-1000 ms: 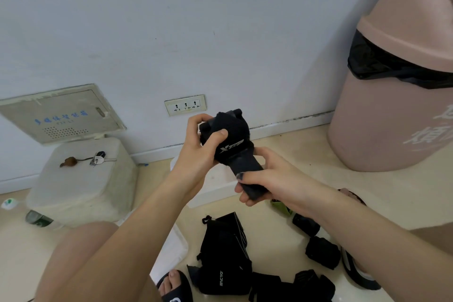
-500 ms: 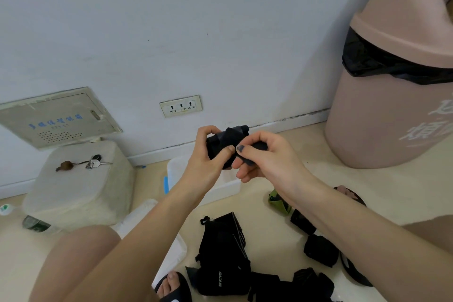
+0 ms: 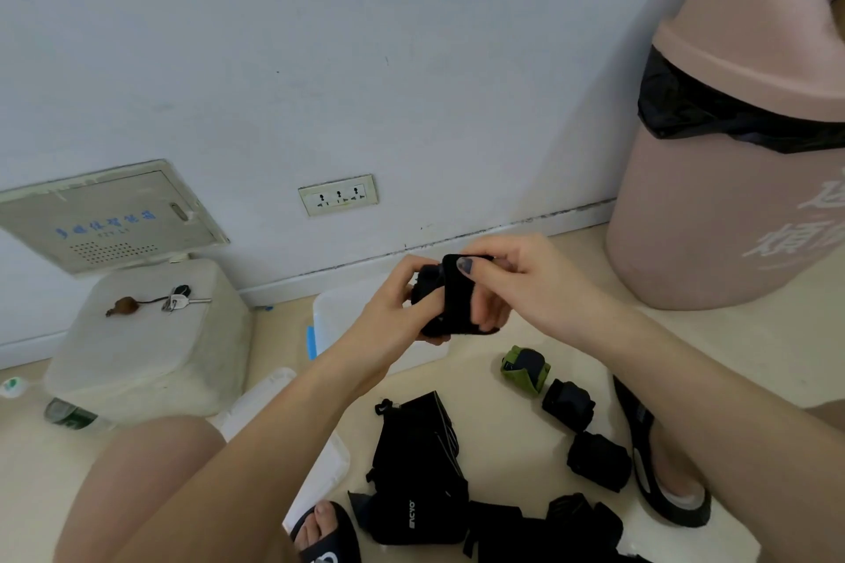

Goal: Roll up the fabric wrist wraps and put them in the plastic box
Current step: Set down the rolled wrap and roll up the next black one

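Observation:
A black fabric wrist wrap (image 3: 450, 302) is held in the air in front of me, nearly all rolled into a tight bundle. My left hand (image 3: 393, 311) grips the roll from the left. My right hand (image 3: 516, 279) pinches the loose strap end over the top of it. Behind and below my hands lies the clear plastic box (image 3: 338, 311) on the floor, partly hidden by my arm. On the floor to the right sit a rolled green wrap (image 3: 525, 368) and two rolled black wraps (image 3: 568, 403) (image 3: 599, 461). More black wraps (image 3: 420, 471) lie unrolled near my feet.
A big pink bin (image 3: 740, 142) with a black liner stands at the right. A white foam block (image 3: 146, 334) with keys (image 3: 176, 299) on it sits at the left by the wall. A clear lid (image 3: 274, 402) lies by my knee. My sandalled feet (image 3: 658, 471) flank the wraps.
The hanging tail of the wrap has been wound up onto the roll. My right hand rose from under the bundle to its top, and both hands dropped lower in view.

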`<state>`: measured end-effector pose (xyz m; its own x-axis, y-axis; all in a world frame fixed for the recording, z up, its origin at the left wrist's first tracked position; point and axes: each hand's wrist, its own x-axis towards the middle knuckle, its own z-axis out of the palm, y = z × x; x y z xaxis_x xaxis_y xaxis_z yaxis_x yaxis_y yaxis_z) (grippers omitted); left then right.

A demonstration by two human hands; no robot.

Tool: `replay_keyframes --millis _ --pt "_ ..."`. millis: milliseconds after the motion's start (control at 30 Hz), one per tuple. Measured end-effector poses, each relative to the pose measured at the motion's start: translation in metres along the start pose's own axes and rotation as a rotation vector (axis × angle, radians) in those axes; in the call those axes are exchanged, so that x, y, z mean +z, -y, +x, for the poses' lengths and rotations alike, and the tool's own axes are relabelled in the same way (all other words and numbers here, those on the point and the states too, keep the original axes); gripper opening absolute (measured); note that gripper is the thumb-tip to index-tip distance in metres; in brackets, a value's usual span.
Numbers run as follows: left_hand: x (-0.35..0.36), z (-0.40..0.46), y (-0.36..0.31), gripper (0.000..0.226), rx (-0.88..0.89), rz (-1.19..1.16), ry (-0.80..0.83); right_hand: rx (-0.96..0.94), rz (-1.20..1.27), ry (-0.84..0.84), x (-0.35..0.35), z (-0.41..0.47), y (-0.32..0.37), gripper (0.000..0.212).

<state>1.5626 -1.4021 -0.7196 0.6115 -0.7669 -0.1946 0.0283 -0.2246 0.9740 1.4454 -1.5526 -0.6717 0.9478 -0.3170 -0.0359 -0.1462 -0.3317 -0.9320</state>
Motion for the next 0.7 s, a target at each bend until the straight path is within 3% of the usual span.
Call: replay_keyframes --millis 133,200,467,700 --pt "0.005 -0.004 0.002 0.013 0.048 0.141 0.022 -0.082 -0.474 -0.125 -0.008 0.001 -0.011 0.035" --pt "0.007 -0.006 0.003 0.021 0.066 0.149 0.032 -0.111 -0.545 -0.214 -0.006 0.002 -0.017 0.038" --pt "0.018 -0.012 -0.002 0.035 0.085 0.094 0.077 -0.09 -0.372 -0.343 0.006 0.004 -0.03 0.03" --pt "0.03 -0.014 -0.001 0.027 0.058 0.063 0.061 0.062 -0.088 -0.432 0.027 -0.005 -0.038 0.027"
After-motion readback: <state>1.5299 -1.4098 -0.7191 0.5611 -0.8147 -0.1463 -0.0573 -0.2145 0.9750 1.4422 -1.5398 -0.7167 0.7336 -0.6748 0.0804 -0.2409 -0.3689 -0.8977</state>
